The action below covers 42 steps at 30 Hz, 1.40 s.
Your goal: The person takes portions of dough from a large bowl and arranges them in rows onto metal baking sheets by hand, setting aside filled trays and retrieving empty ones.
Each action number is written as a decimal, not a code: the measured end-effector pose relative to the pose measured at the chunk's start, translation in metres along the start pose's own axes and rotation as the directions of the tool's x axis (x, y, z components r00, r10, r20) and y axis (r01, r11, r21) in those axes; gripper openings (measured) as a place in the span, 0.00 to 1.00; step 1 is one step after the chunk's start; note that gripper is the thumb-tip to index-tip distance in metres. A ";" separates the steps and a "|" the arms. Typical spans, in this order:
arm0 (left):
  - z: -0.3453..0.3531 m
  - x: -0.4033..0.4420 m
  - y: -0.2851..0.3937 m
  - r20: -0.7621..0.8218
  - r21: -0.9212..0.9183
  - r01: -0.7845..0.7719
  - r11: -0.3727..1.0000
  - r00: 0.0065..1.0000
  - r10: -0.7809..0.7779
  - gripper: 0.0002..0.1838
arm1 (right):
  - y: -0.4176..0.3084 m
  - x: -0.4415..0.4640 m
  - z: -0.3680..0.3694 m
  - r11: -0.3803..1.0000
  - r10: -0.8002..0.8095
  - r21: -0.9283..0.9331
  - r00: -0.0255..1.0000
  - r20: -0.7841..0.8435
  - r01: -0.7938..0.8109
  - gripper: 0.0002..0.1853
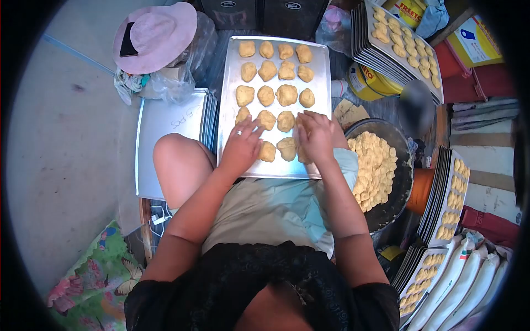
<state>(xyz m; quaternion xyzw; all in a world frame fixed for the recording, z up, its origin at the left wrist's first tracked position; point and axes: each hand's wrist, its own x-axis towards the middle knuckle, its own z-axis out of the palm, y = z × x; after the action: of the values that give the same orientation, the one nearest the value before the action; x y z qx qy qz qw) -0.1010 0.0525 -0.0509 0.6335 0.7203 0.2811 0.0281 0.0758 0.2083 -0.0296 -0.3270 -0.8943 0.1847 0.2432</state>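
A silver baking tray (276,171) rests across my lap, bearing rows of lumpy yellow dough pieces (286,95). Near its lower left, my left hand (243,146) has its fingers apart, their tips by a dough ball (266,120) in the fourth row. My palm partly covers the left end of the two lowest rows. At the opposite edge, my right hand (316,138) lies with bent fingers over the right-hand column and hides most of the dough there. Both hands look open, with no piece visibly lifted.
A black basin (406,182) full of cut dough stands right of my lap. Stacked trays with shaped dough (408,47) rise at upper right, more (454,193) at far right. Blank trays (165,118) and a pink hat (157,33) are on the left.
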 end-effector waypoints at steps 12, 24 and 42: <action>0.017 -0.013 0.026 0.168 -0.045 -0.139 0.989 0.975 0.145 0.22 | -0.012 -0.054 -0.006 0.987 -0.162 0.017 0.956 0.243 0.163 0.25; -0.113 -0.037 -0.015 -0.333 -0.093 0.189 0.978 0.919 -0.210 0.19 | -0.025 -0.025 0.007 0.981 -0.045 0.193 0.997 0.056 0.033 0.27; 0.033 -0.385 -0.212 0.031 -0.815 0.540 -0.211 -0.324 -0.946 0.18 | -0.124 -0.063 0.047 0.925 -0.327 0.267 0.924 0.200 0.269 0.22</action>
<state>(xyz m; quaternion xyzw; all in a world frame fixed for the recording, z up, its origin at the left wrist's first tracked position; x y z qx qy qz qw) -0.2029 -0.3008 -0.2931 -0.3104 0.7607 0.5546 0.1316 0.0306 0.0693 -0.0269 -0.1305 -0.9285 0.2877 0.1954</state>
